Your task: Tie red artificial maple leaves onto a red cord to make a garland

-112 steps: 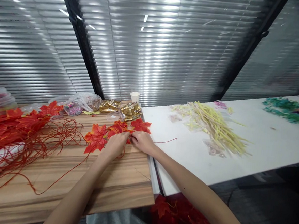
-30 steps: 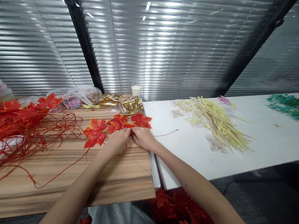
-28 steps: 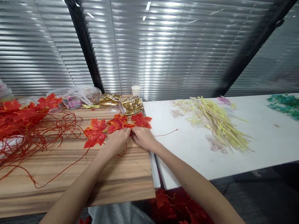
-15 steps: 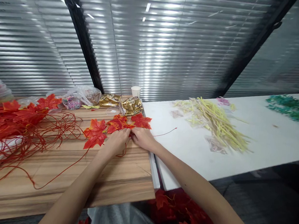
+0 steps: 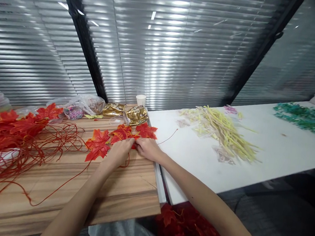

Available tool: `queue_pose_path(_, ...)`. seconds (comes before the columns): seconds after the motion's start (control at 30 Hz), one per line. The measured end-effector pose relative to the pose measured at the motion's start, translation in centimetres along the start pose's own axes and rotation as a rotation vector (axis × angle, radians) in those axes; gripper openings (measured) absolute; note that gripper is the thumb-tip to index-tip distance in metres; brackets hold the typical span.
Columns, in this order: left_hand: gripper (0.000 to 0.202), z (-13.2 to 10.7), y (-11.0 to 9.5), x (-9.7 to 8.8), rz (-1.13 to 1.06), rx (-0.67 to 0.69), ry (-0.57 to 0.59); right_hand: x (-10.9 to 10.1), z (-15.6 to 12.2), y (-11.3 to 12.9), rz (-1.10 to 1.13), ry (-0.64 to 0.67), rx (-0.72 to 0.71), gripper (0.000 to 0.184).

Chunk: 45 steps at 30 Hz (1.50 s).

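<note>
Both of my hands meet at the wood-grain table's right side, fingertips nearly touching. My left hand (image 5: 121, 150) is closed in a pinch, and a loop of red cord (image 5: 127, 162) hangs below it. My right hand (image 5: 148, 148) is also pinched closed, with a thin cord end running out past it onto the white table. Exactly what lies between the fingertips is hidden. Just beyond my fingers are red artificial maple leaves: one at the left (image 5: 98, 144), one in the middle (image 5: 121, 132) and one at the right (image 5: 146, 130). The cord trails left from them.
A tangle of red cord (image 5: 61, 140) and a pile of maple leaves (image 5: 16, 128) fill the left. Gold wrappers (image 5: 136, 115) and a paper cup (image 5: 140, 100) stand behind. Yellow strands (image 5: 223, 133) and green foliage (image 5: 303, 117) lie on the white table (image 5: 274, 151). More red leaves (image 5: 182, 224) are below.
The view has shifted slightly, moving the whole scene a little down and left. My hands stay pinched together at the same place by the leaves, with only small finger movement.
</note>
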<state>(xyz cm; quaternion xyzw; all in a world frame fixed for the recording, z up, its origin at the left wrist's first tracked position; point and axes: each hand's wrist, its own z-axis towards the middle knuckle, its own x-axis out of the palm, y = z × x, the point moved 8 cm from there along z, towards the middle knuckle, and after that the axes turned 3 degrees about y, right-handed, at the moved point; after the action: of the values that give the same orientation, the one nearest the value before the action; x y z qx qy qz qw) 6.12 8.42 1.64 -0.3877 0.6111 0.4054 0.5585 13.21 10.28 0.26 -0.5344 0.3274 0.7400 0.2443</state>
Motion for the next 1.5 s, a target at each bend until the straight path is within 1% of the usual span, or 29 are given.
queue_pose_path(0.2,0.027,0.0,0.2,-0.2,0.009,-0.011,-0.023,-0.7,-0.2,0.5,-0.011,-0.029,-0.028,0.019)
queue_pose_path(0.37,0.026,0.0,0.3,-0.4,0.031,-0.029,-0.03,-0.9,-0.2,0.4,-0.02,-0.035,-0.001,0.019)
queue_pose_path(0.53,0.028,-0.1,0.5,-0.6,0.033,-0.073,-0.033,-0.9,-0.1,0.2,-0.018,-0.07,0.007,0.021)
queue_pose_path(0.63,0.03,-0.1,0.7,-0.6,0.008,-0.074,-0.035,-1.0,-0.1,0.1,0.004,-0.104,-0.007,0.023)
queue_pose_path(0.73,0.031,-0.1,0.9,-0.7,-0.056,-0.078,-0.061,-1.3,-0.1,0.1,0.031,-0.148,-0.035,0.023)
queue_pose_path(0.8,0.029,-0.1,1.0,-0.9,-0.129,-0.072,-0.1,-1.7,-0.2,0.3,0.056,-0.189,-0.064,0.023)
queue_pose_path(0.87,0.029,-0.2,0.9,-1.3,-0.227,-0.041,-0.157,-2.3,-0.4,0.4,0.084,-0.252,-0.078,0.024)
queue_pose_path(0.97,0.032,-0.3,0.5,-1.9,-0.394,0.036,-0.242,-3.3,-0.8,0.2,0.132,-0.363,-0.046,0.027)
queue_pose_path(1.03,0.031,-0.3,0.4,-2.2,-0.498,0.067,-0.287,-3.8,-1.1,0.3,0.169,-0.411,-0.051,0.028)
queue_pose_path(1.1,0.027,-0.3,0.4,-2.3,-0.587,0.086,-0.319,-3.9,-1.2,0.6,0.203,-0.419,-0.085,0.029)
queue_pose_path(1.17,0.025,-0.3,0.4,-2.4,-0.653,0.112,-0.336,-3.6,-1.1,0.7,0.22,-0.395,-0.098,0.029)
queue_pose_path(1.27,0.022,-0.2,0.3,-2.2,-0.692,0.163,-0.34,-3.2,-0.8,0.4,0.225,-0.38,-0.082,0.027)
queue_pose_path(1.37,0.02,0.0,0.3,-2.0,-0.697,0.193,-0.338,-3.4,-0.8,0.2,0.256,-0.435,-0.098,0.024)
queue_pose_path(1.5,0.019,0.0,0.3,-2.0,-0.694,0.161,-0.341,-3.7,-0.8,0.0,0.314,-0.499,-0.124,0.022)
